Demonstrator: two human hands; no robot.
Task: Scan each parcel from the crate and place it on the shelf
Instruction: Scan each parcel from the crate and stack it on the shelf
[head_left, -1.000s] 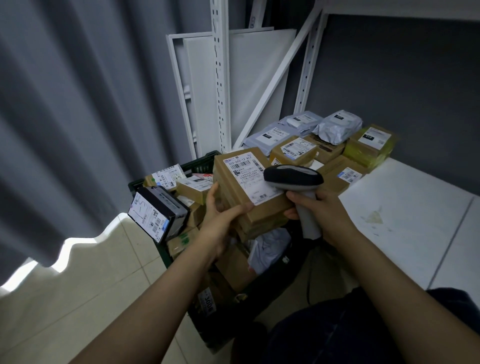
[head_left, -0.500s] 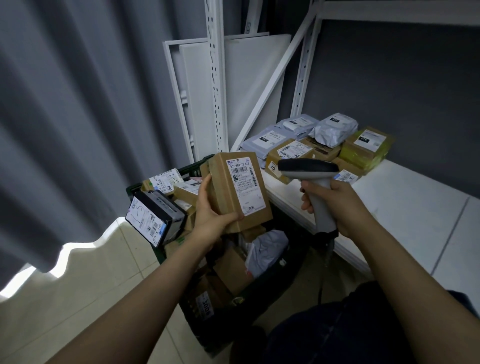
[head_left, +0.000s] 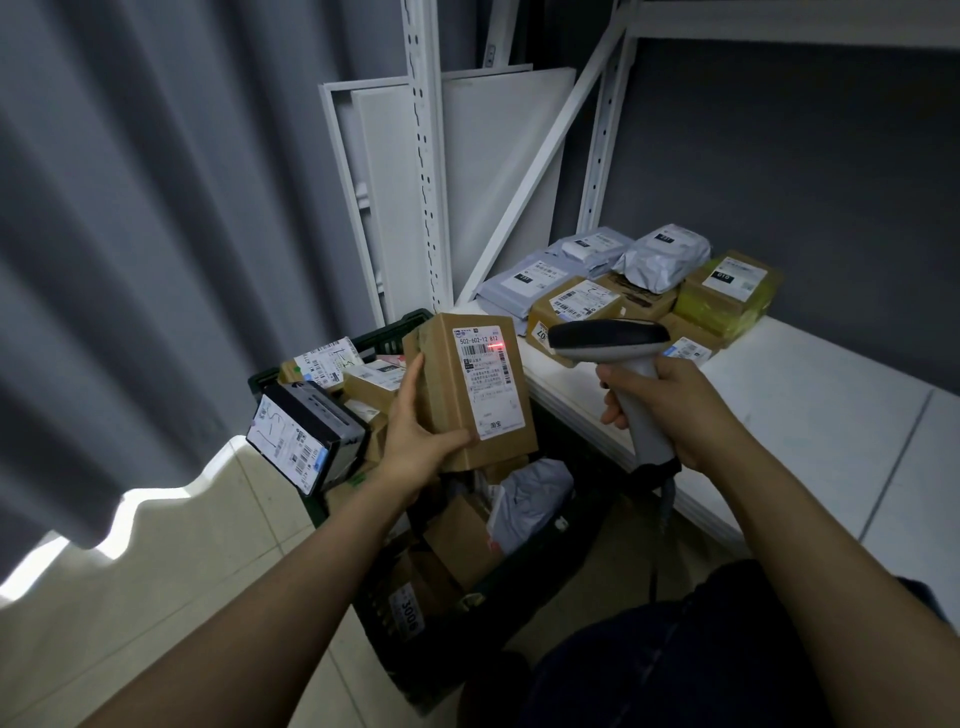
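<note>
My left hand (head_left: 415, 441) grips the parcel (head_left: 447, 410) upright, long axis roughly 12-to-6, label (head_left: 485, 382) facing me; right hand (head_left: 670, 405) wraps the scanner (head_left: 608, 340), nose aimed at 9 o'clock.

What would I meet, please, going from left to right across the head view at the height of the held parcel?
Grey curtain → black box in the crate → brown parcel held in the left hand → scanner in the right hand → yellow parcel on the shelf.
</note>
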